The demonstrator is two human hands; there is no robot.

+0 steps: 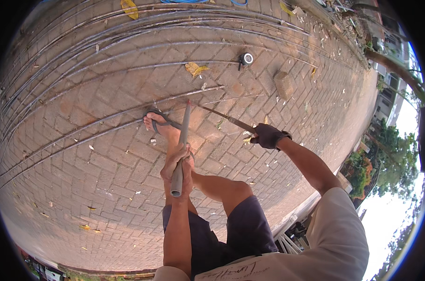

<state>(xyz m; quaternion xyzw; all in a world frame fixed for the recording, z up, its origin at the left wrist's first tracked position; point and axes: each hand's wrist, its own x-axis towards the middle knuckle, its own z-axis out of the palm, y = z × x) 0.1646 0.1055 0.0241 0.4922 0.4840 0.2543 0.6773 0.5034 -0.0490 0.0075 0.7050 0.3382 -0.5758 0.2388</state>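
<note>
Our left hand [177,164] grips a grey pipe [181,150] slipped over a steel rod [222,117] beside our sandalled foot [160,124]. Our gloved right hand [267,136] clenches the rod's raised end. The bend looks partly made; many long rods [81,61] lie straight.

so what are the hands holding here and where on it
The left hand grips a grey metal pipe near its upper, open end. The gloved right hand holds a thin steel rod at its near end, the far end meeting the pipe's tip.

Grey pipe [181,150] stands tilted on paving, meeting thin rusty rod [222,117].
</note>
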